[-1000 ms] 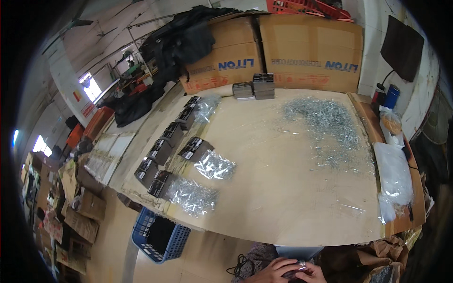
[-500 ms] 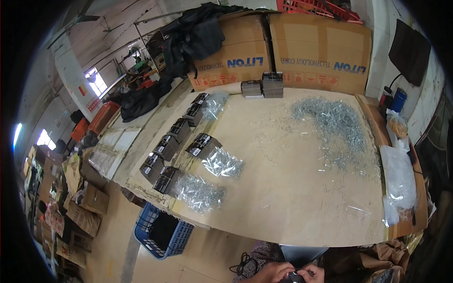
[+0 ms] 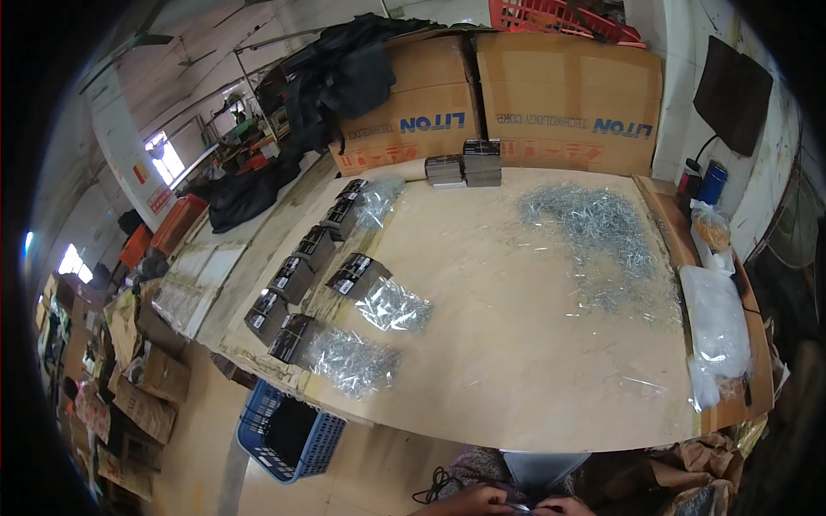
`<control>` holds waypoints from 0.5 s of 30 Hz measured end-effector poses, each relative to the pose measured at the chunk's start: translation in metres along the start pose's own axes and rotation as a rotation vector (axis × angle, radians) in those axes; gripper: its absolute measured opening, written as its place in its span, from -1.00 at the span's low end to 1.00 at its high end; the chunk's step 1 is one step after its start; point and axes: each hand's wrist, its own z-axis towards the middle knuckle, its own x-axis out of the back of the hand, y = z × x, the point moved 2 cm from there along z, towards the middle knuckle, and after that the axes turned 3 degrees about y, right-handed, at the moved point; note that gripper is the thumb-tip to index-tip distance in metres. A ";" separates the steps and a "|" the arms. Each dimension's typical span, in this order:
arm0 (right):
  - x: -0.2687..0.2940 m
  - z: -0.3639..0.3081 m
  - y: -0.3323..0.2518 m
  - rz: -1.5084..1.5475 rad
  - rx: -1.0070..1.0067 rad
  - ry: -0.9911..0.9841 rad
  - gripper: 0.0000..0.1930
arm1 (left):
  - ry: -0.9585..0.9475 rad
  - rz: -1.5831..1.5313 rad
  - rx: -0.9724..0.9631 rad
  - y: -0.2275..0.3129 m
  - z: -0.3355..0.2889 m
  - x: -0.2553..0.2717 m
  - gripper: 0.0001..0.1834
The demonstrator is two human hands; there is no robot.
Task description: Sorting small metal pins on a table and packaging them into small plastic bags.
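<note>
At the lower edge, below the table's front edge, my left hand (image 3: 482,500) and my right hand (image 3: 563,506) are close together with their fingers closed. Between them is a small dark and shiny thing (image 3: 520,508), mostly cut off by the picture's edge; its kind does not show. On the table (image 3: 508,370) in front lies a loose heap of small silvery wire pieces (image 3: 602,228). Clear plastic bags (image 3: 393,305) of shiny pieces lie at the left, beside several banded stacks of dark printed cards (image 3: 357,275).
Two large cardboard sheets (image 3: 568,103) stand along the table's back, with more card stacks (image 3: 465,163) before them. A blue basket (image 3: 292,434) sits on the floor at the left. White plastic bags (image 3: 718,318) lie along the right edge, with brown paper (image 3: 701,473) below.
My hands have sunk lower, partly out of the picture, and the thing between them shows less. The whole view has shifted slightly; the things on the table stay as they were.
</note>
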 end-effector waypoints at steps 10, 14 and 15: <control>-0.016 0.009 0.058 -0.774 0.149 0.343 -0.83 | 0.361 0.068 -0.105 -0.024 0.014 -0.020 -0.71; -0.015 0.009 0.052 -0.759 0.110 0.349 -0.81 | 0.397 0.138 -0.125 -0.031 0.013 -0.031 -0.74; -0.017 0.010 0.048 -0.743 0.086 0.336 -0.80 | 0.446 0.135 -0.227 -0.032 0.012 -0.031 -0.76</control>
